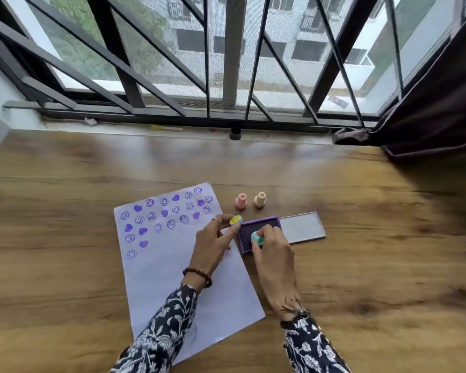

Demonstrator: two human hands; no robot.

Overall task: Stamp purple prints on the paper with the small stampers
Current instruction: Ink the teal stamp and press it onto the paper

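Observation:
A white sheet of paper (pixel 172 267) lies on the wooden table, its upper part covered with purple smiley and heart prints (pixel 156 214). My left hand (pixel 213 243) holds a yellow stamper (pixel 236 220) over the paper's right edge. My right hand (pixel 272 254) grips a teal stamper (pixel 257 238) set down on the dark pad of the purple ink box (pixel 258 227). The box's lid (pixel 301 227) lies open to the right. A pink stamper (pixel 241 201) and a peach stamper (pixel 260 199) stand upright behind the ink box.
The wooden table (pixel 361 238) runs to a window sill with black bars (pixel 226 76) at the back. A dark curtain (pixel 436 111) hangs at the far right. Small bits lie on the sill, among them a yellow stick (pixel 166 128).

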